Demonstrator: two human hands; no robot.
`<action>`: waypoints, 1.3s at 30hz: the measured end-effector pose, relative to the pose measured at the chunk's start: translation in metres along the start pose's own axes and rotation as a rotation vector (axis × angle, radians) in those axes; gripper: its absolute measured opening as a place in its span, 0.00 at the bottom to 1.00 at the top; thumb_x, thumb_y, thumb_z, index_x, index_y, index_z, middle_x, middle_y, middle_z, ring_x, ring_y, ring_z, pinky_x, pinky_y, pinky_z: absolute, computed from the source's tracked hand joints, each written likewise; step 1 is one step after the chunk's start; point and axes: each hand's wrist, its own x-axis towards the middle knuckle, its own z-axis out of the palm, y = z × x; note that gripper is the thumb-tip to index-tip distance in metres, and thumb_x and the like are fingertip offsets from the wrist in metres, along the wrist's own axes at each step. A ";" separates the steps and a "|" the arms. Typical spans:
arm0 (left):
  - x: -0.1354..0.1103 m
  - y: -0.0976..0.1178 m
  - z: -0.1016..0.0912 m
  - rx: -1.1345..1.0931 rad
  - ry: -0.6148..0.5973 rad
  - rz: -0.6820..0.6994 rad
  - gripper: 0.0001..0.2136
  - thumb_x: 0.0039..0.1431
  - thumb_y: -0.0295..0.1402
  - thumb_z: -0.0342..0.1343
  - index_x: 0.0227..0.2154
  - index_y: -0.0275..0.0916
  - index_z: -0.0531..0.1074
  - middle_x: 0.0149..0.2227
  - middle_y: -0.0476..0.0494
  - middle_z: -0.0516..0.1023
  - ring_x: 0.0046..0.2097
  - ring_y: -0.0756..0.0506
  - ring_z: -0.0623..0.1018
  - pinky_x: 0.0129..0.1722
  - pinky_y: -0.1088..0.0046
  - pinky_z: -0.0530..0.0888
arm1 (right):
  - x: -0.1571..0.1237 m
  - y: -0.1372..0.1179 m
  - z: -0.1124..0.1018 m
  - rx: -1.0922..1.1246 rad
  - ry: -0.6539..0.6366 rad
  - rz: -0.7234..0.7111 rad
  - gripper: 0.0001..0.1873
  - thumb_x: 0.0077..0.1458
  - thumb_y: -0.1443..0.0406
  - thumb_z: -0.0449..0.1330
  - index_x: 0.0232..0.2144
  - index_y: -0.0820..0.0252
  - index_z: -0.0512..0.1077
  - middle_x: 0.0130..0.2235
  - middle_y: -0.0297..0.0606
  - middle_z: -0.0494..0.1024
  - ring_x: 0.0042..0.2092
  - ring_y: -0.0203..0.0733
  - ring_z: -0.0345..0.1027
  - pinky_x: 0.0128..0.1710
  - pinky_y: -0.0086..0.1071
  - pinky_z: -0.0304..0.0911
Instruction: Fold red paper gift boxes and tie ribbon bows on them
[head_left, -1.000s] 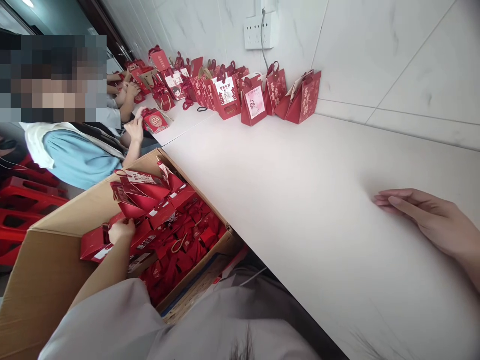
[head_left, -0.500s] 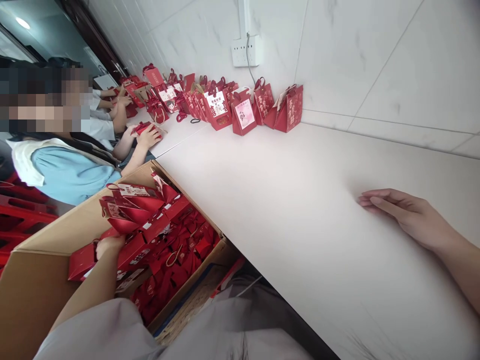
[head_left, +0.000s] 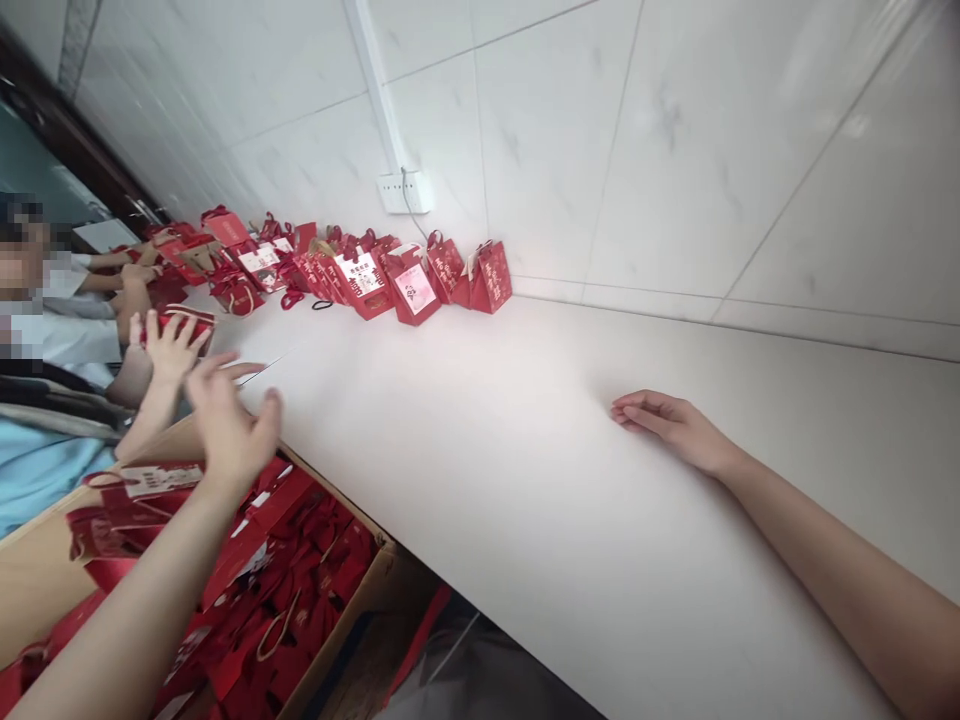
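Note:
My left hand is raised over the far edge of a cardboard box, near the table's left end. Its fingers are spread and it holds nothing. Beneath that forearm, the box is filled with red gift boxes, some with ribbon or cord handles. My right hand rests on its side on the white table. Its fingers are loosely bent, the thumb lies close to the fingertips, and no object shows in it.
Red gift boxes stand in a row along the tiled wall. A socket strip with a grey cable hangs above them. At left, a co-worker's hand is on a red box. The cardboard box's rim adjoins the table edge.
My left hand has come up out of the cardboard box, from among the red gift boxes, and spread its fingers. The view has swung right; my right hand still rests on the table.

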 end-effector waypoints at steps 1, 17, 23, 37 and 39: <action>0.009 0.017 0.022 -0.052 -0.114 0.134 0.19 0.55 0.36 0.54 0.49 0.36 0.69 0.60 0.41 0.61 0.62 0.40 0.63 0.55 0.61 0.69 | 0.000 -0.001 0.001 0.011 -0.004 -0.008 0.24 0.54 0.46 0.60 0.44 0.56 0.74 0.45 0.42 0.77 0.49 0.47 0.71 0.55 0.43 0.64; 0.055 0.097 0.319 -0.144 -0.337 -0.350 0.48 0.56 0.48 0.55 0.64 0.16 0.37 0.67 0.14 0.39 0.70 0.30 0.42 0.67 0.52 0.44 | 0.013 -0.008 0.000 0.117 -0.066 -0.064 0.19 0.57 0.50 0.58 0.42 0.57 0.73 0.41 0.40 0.75 0.43 0.42 0.69 0.45 0.39 0.66; 0.094 0.065 0.338 -0.268 -0.054 -0.517 0.51 0.47 0.48 0.64 0.65 0.26 0.43 0.66 0.22 0.48 0.68 0.31 0.50 0.67 0.54 0.52 | 0.020 -0.009 -0.006 0.165 -0.080 -0.019 0.19 0.56 0.49 0.59 0.41 0.56 0.73 0.43 0.40 0.75 0.47 0.45 0.70 0.45 0.40 0.68; 0.116 0.041 0.358 -0.346 -0.056 -0.519 0.33 0.50 0.40 0.63 0.57 0.33 0.59 0.51 0.33 0.70 0.52 0.39 0.73 0.58 0.57 0.66 | 0.022 -0.013 -0.007 0.178 -0.078 0.015 0.16 0.57 0.51 0.58 0.40 0.55 0.73 0.43 0.40 0.75 0.45 0.44 0.70 0.44 0.39 0.69; 0.115 0.040 0.357 -0.328 -0.038 -0.525 0.26 0.51 0.40 0.62 0.50 0.32 0.66 0.50 0.32 0.68 0.50 0.39 0.73 0.57 0.56 0.67 | 0.022 -0.012 -0.007 0.175 -0.079 0.012 0.16 0.58 0.51 0.58 0.41 0.56 0.73 0.43 0.40 0.75 0.45 0.44 0.69 0.44 0.39 0.69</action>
